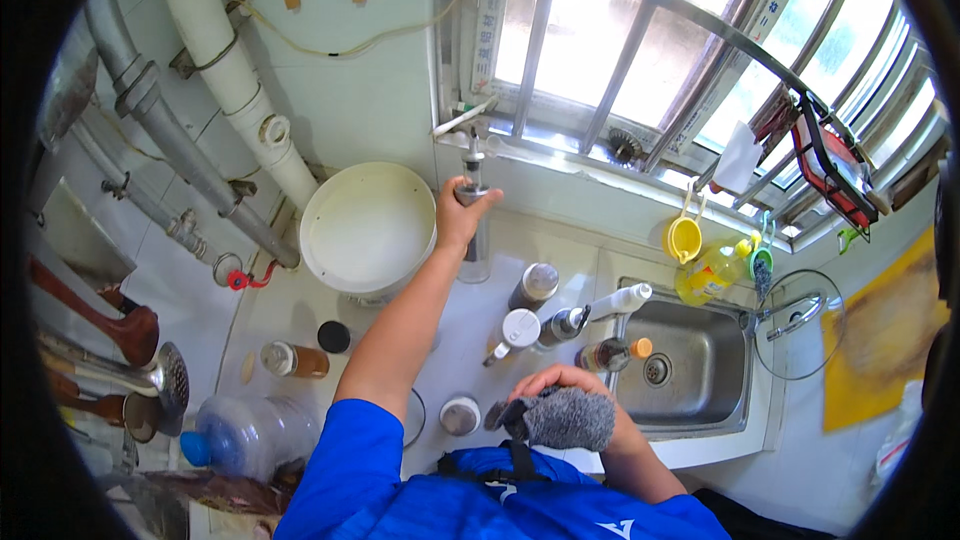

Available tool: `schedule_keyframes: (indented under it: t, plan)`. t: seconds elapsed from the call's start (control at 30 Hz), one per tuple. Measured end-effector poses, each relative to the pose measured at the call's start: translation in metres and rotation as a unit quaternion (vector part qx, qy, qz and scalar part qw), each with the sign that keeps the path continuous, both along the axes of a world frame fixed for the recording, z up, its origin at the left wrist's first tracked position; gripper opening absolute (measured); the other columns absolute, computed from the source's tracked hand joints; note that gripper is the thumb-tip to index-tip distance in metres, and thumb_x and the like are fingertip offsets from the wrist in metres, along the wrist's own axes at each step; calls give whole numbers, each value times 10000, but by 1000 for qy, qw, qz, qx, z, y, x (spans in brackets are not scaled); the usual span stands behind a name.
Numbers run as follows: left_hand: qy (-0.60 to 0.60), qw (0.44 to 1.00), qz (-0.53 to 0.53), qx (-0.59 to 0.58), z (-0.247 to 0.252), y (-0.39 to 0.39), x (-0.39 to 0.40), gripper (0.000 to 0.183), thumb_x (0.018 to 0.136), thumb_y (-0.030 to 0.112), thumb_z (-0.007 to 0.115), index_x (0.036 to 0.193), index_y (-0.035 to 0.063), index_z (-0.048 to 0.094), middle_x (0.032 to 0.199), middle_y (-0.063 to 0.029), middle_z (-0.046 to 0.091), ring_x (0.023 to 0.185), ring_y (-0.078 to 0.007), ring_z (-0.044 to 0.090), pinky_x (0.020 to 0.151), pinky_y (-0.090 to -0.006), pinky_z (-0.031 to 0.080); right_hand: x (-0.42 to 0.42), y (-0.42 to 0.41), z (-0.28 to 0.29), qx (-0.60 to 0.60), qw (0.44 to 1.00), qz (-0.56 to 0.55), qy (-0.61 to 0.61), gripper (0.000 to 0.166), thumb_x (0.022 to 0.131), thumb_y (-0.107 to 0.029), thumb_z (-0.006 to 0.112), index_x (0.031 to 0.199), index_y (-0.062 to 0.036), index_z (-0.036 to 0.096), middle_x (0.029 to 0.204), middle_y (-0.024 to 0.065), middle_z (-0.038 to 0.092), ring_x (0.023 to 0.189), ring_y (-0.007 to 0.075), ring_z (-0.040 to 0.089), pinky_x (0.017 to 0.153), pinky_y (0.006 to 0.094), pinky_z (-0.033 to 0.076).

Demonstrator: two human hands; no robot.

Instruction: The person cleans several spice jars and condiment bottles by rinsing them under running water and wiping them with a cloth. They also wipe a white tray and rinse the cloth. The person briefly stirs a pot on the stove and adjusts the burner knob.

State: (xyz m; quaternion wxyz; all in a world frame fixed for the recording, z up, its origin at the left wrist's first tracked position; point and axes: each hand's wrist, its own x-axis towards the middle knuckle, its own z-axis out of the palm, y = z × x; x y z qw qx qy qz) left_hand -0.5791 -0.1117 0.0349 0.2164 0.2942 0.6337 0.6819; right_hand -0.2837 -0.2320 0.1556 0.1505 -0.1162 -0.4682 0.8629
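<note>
My left hand [459, 217] grips the top of a clear glass bottle [474, 259] with a pour spout, upright on the white counter by the wall below the window. Close to my body, my right hand [559, 384] holds a grey cloth [570, 418]. Between the hands stand a grey-lidded jar [538, 281], a white-lidded pitcher [520, 328], a dark pump bottle [559, 328] and a white bottle [621, 301]. A dark sauce bottle with an orange cap [606, 354] is beside the sink. A small jar [460, 416] stands left of the cloth.
A large round white basin [367, 229] is at the left of the counter [262, 315]. Nearby are a brown jar [300, 360], a black lid [334, 337] and a large plastic water bottle [255, 431]. The steel sink [686, 390] lies right, with yellow liquid in a bottle [709, 277] behind it.
</note>
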Motion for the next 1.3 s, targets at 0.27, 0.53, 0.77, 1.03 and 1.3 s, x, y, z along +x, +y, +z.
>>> schedule_keyframes:
  t: [0.27, 0.53, 0.77, 1.03, 1.3]
  plan:
    - [136, 984, -92, -74, -63, 33, 24, 613, 555, 274, 852, 1025, 73, 514, 931, -69, 610, 863, -206, 586, 764, -332, 473, -22, 19, 5, -4, 1000, 26, -11, 282, 838, -177, 614, 1044, 5, 548, 1118, 173, 572, 1053, 238, 550, 916, 357, 430]
    - [162, 975, -141, -53, -85, 36, 46, 645, 563, 214, 818, 1104, 74, 496, 1031, -106, 590, 991, -264, 573, 851, -354, 452, -37, 17, 2, -16, 999, -4, -37, 218, 812, -118, 615, 975, 22, 574, 1052, 217, 584, 992, 281, 585, 886, 380, 464]
    - [172, 970, -134, -107, -85, 31, 52, 641, 567, 218, 814, 1105, 111, 482, 1061, -99, 587, 984, -281, 579, 832, -366, 461, -45, 12, 6, -3, 997, -29, -66, 148, 798, -66, 607, 904, 33, 576, 1001, 228, 600, 945, 285, 605, 856, 394, 493]
    - [145, 973, -149, -96, -50, -15, 25, 781, 636, 292, 800, 1319, 186, 438, 1255, -101, 514, 1191, -266, 459, 973, -394, 368, -69, 12, 30, 77, 993, -32, -79, 152, 818, -115, 584, 889, 17, 561, 986, 212, 605, 943, 276, 605, 852, 387, 493]
    - [1, 979, 197, 44, 41, -174, -197, 266, 874, 164, 574, 1099, 25, 603, 1081, -83, 629, 1016, -149, 572, 896, -266, 417, -211, 59, 27, 324, 946, 11, 24, 222, 810, -174, 625, 968, -18, 615, 954, 101, 639, 921, 180, 606, 835, 296, 475]
